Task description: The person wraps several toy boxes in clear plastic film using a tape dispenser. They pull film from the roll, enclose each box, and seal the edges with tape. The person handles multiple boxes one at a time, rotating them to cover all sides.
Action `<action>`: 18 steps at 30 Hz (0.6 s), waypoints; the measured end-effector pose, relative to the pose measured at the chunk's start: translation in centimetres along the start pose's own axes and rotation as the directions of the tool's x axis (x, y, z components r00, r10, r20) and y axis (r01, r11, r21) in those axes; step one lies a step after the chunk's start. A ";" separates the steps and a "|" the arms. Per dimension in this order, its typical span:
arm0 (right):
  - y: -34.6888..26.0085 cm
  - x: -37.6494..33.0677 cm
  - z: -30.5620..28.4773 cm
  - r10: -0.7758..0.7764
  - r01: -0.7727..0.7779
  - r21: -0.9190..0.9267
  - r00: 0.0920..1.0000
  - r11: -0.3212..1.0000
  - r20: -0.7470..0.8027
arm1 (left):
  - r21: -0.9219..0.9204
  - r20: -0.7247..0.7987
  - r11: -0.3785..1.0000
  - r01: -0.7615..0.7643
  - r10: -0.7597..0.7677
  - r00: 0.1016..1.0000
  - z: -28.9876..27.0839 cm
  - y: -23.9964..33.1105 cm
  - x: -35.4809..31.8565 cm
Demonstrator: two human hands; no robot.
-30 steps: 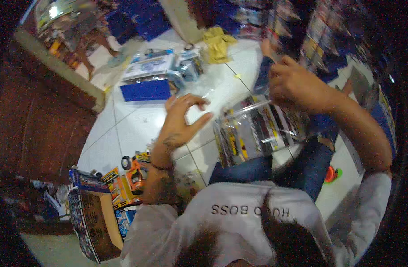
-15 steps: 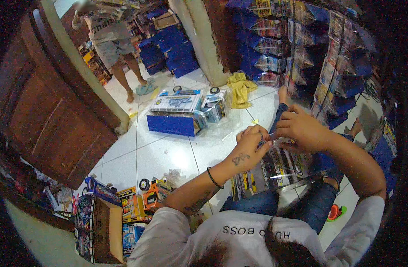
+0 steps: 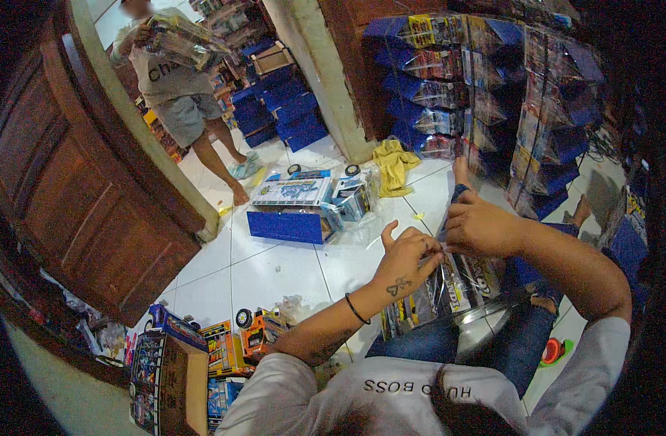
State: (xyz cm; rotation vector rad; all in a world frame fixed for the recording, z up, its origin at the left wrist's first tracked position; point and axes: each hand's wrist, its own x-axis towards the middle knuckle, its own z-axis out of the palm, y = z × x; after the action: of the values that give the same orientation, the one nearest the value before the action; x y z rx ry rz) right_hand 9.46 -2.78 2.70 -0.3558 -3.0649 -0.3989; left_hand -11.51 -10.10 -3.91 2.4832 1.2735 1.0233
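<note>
A package in clear plastic with bold printed graphics (image 3: 460, 287) lies across my thighs. At its far end my left hand (image 3: 406, 261) pinches with thumb and forefinger, its little finger raised. My right hand (image 3: 486, 227) is curled just beside it, the fingertips of both hands nearly meeting. Between them shows a bit of clear plastic; the exact spot they grip is partly covered by the fingers.
On the tiled floor ahead sits a blue-and-white toy truck (image 3: 293, 192) in a blue-based pack, near a yellow cloth (image 3: 395, 167). Stacked blue packs (image 3: 435, 94) stand far right. An open carton (image 3: 191, 385) and an orange toy truck (image 3: 262, 333) are at left. A person (image 3: 180, 80) stands by the doorway.
My left hand's fingers have spread, with the little finger lifting away; the right hand stays close. The person at the doorway has shifted and now holds a clear-wrapped package up.
</note>
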 end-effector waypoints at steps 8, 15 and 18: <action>0.6 -2.7 -5.8 0.119 -0.121 -0.041 0.992 0.992 -0.038 | 0.005 -0.098 1.000 -0.029 0.029 0.995 1.1 -0.1 -0.5; -1.4 -0.3 0.4 0.070 -0.070 -0.012 0.997 0.997 -0.033 | 0.033 0.022 0.995 0.090 -0.091 0.996 -1.9 -2.6 -4.0; -1.2 -0.5 0.4 0.041 -0.041 0.001 0.993 0.999 -0.109 | -0.039 0.118 0.990 0.135 -0.130 0.984 -4.0 -4.0 -6.4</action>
State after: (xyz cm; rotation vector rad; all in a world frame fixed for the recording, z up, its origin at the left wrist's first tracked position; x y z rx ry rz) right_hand 9.68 -3.92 1.95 -0.3829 -2.9458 -0.4048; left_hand -19.25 -13.14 -5.83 2.3497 1.3431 0.8555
